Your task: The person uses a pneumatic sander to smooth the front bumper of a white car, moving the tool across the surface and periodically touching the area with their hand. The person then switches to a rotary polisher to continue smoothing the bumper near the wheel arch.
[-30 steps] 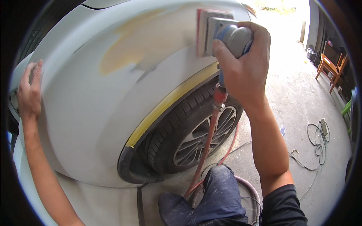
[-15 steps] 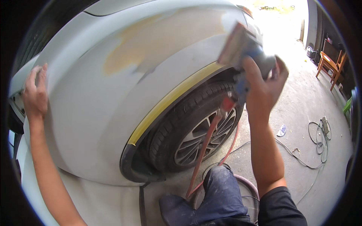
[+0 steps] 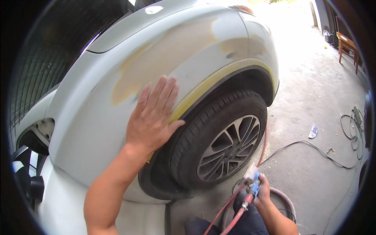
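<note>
My left hand (image 3: 150, 113) lies flat, fingers stretched, on the pale car body panel (image 3: 98, 129) just above the wheel arch. Its thumb reaches over the yellow masking tape (image 3: 211, 80) that edges the arch. Beyond the fingertips spreads a sanded beige-brown patch (image 3: 164, 51); a smaller one shows farther right. Low beside the wheel (image 3: 231, 149), my right hand (image 3: 264, 192) grips an air sander (image 3: 252, 180) with a blue and grey body. A red hose (image 3: 235, 220) runs from its fitting down past my legs.
A grey vacuum-like hose (image 3: 288, 199) curves on the concrete floor behind my right hand. A dark cable (image 3: 313, 143) crosses the floor to a coil at right. A wooden chair (image 3: 346, 45) stands far right. Open door jamb (image 3: 45, 127) lies at left.
My left hand has left the panel's left edge and now rests flat near the wheel arch. My right hand has lowered the sander from the upper right to beside the wheel. The view has shifted.
</note>
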`<action>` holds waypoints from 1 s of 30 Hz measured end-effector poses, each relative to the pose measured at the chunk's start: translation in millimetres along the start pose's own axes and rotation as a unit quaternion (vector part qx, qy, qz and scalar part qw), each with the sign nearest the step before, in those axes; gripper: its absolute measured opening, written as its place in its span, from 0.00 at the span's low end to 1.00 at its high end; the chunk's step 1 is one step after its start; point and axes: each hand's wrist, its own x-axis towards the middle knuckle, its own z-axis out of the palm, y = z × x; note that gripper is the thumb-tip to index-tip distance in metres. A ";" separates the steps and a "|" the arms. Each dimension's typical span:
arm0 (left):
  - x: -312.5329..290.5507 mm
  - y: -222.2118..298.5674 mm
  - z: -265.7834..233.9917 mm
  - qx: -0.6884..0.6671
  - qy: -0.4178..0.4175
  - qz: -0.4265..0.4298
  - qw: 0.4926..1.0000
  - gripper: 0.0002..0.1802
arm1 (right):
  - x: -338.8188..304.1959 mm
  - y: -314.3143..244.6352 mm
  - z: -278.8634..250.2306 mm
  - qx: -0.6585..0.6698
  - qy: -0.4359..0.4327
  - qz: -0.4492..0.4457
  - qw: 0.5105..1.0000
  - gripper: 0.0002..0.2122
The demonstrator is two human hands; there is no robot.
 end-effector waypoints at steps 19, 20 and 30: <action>60.9 7.1 27.5 0.012 0.040 0.084 0.996 0.50 | -40.5 -21.9 -2.0 -0.030 0.001 -0.049 0.998 0.17; 60.3 8.0 26.9 0.025 0.040 0.086 0.995 0.50 | -40.6 -22.0 -3.8 -0.033 0.007 -0.063 0.997 0.17; -15.8 -1.6 12.1 0.015 -0.006 0.040 0.999 0.52 | -54.8 -33.5 -37.7 -0.032 -0.002 -0.028 0.999 0.21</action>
